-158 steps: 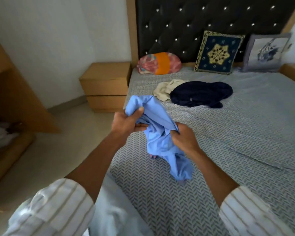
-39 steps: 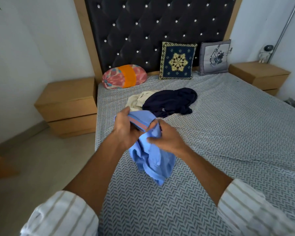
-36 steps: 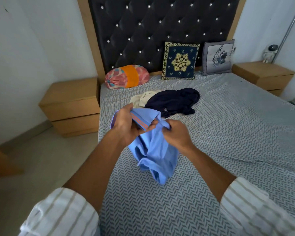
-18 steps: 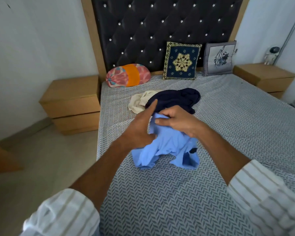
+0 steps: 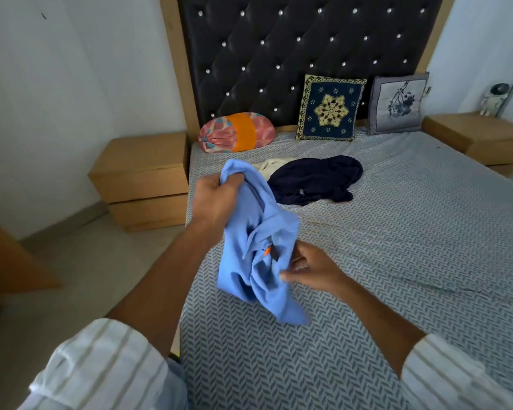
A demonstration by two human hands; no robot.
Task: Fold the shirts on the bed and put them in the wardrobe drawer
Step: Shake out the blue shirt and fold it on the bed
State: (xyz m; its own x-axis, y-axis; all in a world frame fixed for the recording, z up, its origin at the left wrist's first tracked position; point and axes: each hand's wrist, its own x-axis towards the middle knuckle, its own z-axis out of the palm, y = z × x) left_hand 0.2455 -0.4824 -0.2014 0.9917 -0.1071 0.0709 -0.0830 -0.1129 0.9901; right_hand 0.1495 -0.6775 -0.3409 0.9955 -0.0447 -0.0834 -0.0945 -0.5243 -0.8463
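Note:
A light blue shirt (image 5: 249, 247) hangs crumpled above the bed (image 5: 397, 247). My left hand (image 5: 216, 199) grips its upper end, raised above the bed's left side. My right hand (image 5: 311, 269) pinches the shirt's lower part near a small orange and dark tag. The shirt's bottom end trails down towards the sheet. Farther up the bed lie a dark navy shirt (image 5: 314, 179) and a cream shirt (image 5: 271, 167), bunched side by side. The wardrobe drawer is out of view.
A wooden nightstand (image 5: 142, 179) stands left of the bed, another nightstand (image 5: 483, 140) at the right. A bolster (image 5: 237, 135) and two cushions (image 5: 330, 109) lean against the black tufted headboard. A brown wooden panel (image 5: 9, 261) shows at the left edge.
The blue shirt, bunched low on the bed half a second ago, is now lifted. My left hand rose with its upper end; my right hand dropped to its lower part.

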